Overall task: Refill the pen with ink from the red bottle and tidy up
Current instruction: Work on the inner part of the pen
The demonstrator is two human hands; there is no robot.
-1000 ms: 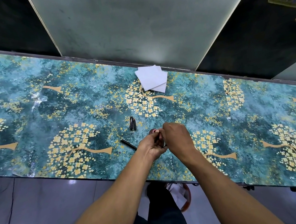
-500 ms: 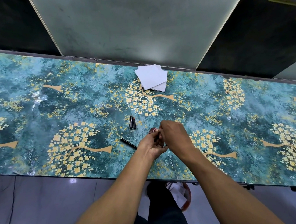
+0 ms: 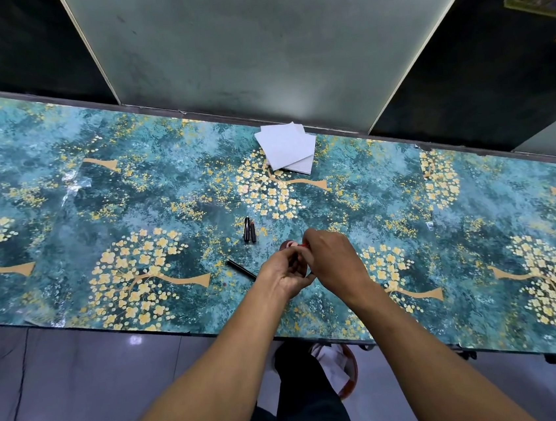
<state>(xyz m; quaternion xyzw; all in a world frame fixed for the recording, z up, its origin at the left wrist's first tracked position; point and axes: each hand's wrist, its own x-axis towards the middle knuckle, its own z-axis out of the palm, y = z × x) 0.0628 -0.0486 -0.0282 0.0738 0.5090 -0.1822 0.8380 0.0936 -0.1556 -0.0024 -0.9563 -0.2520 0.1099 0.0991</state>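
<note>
The red ink bottle stands on the table between my two hands, mostly hidden; only its reddish top shows. My left hand curls around its near left side. My right hand arches over it, fingertips pinching a small red part at the top. A thin black pen barrel lies on the table left of my left hand. Two short black pen parts lie side by side just beyond the bottle.
A small stack of white paper tissues lies at the table's far edge. The table has a glossy teal and yellow flower pattern; its near edge runs just below my wrists. A frosted glass panel rises behind it.
Both hands stay together over the bottle. My right hand has lifted slightly and a bit of red now shows at its fingertips.
</note>
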